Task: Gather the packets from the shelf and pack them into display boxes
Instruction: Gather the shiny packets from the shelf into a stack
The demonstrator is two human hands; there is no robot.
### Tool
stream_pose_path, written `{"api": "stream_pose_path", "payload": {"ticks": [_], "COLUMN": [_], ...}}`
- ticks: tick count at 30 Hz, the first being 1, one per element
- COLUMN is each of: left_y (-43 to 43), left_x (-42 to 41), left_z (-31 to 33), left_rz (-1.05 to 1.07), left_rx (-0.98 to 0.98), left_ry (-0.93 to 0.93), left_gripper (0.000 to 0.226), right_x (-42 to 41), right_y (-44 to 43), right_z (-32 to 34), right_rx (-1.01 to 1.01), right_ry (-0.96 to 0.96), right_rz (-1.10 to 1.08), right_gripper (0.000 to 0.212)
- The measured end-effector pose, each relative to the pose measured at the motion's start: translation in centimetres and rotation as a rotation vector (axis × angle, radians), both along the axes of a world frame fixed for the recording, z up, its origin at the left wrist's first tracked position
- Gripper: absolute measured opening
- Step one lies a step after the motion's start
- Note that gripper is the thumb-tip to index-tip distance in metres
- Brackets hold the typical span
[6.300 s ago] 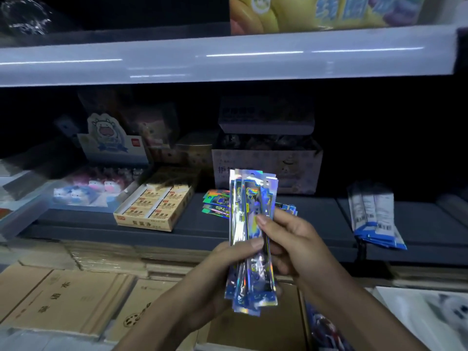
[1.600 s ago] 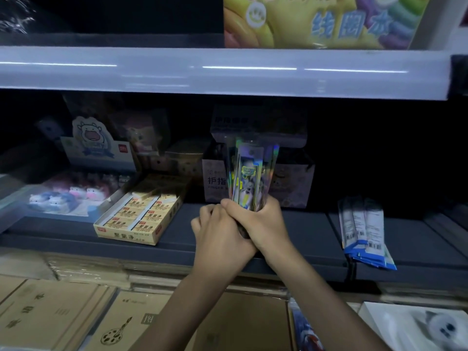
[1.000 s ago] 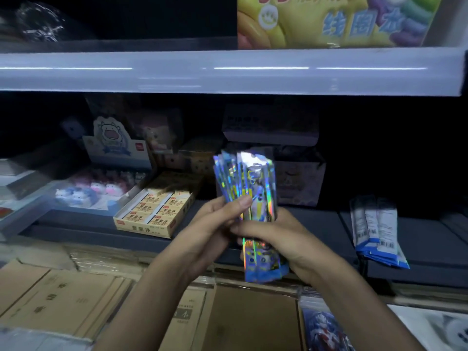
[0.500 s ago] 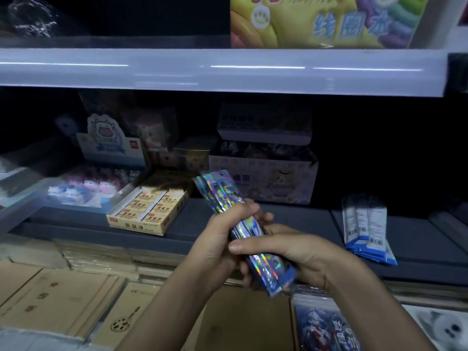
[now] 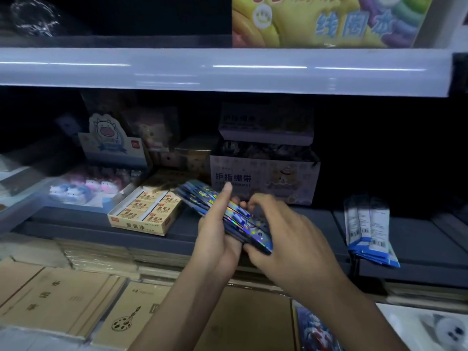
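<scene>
- You hold the stack of shiny blue packets point(image 5: 236, 219) in both hands, in the air over the front edge of the dark shelf point(image 5: 83, 225).
- The stack lies tilted: its far end points up and left, towards the eraser box point(image 5: 144, 211), and its near end sits lower, to the right.
- Your left hand point(image 5: 216, 233) grips the stack from the left side. The thumb is stretched up along the top packet, and the other fingers are hidden behind and beneath the stack.
- Your right hand point(image 5: 286, 231) grips the stack too. Its fingers curl over the far edge and its thumb presses under the near end.
- The two hands touch at the near end of the stack.
- The bandage box point(image 5: 263, 178) stands just behind your hands, open at the top, with its lid flap raised.
- The eraser box lies on the shelf to the left of the packets, open, showing rows of yellow-wrapped erasers.
- Farther left is a tray of small cow figures point(image 5: 83, 191), blurred, with a cow card standing behind it.
- A leaning bunch of white and blue sachets point(image 5: 367, 224) rests on the shelf well to the right.
- A pale upper shelf point(image 5: 228, 72) runs across above.
- Brown notebooks point(image 5: 58, 300) lie below the shelf, near your forearms.
</scene>
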State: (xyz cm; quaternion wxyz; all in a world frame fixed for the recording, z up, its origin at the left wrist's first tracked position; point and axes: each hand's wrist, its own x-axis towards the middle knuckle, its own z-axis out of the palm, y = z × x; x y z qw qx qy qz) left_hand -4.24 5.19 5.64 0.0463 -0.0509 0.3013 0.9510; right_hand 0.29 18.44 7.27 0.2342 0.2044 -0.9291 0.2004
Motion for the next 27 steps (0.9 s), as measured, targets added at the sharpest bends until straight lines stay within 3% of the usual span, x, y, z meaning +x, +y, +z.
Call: {"api": "stream_pose_path", "payload": {"ticks": [2,6,17,21,27], "left_y": [-0.3,-0.7,-0.7,-0.8,-1.9], "left_x": [0.0,0.2,0.2,-0.1,0.1], "left_z": [0.3,0.7,1.4,1.7,1.8], "left_rz": [0.009,0.031,-0.004,-0.036,-0.202], "left_rx": [0.026,0.091,0.141,0.026,-0.095], "left_ry": [-0.030,-0.092,-0.157,-0.169,-0.140], "left_gripper": [0.026,0.028,0.008,0.035,0.066], "right_x": [-0.3,-1.0,-2.7,-3.6,-5.0], "right_y": [0.2,0.4,0.5,1.2,2.6], "right_z": [-0.9,-2.1,-4.4,-4.4,-4.7], "right_rx": [0.184,0.262,0.182,0.049,-0.005], "right_ry": [0.152,0.287,0.406,0.350,0.317], "right_rz": [0.048,0.050,0.104,0.164,0.162], "right_gripper": [0.073,0.079,0.065,0.051,0.055]}}
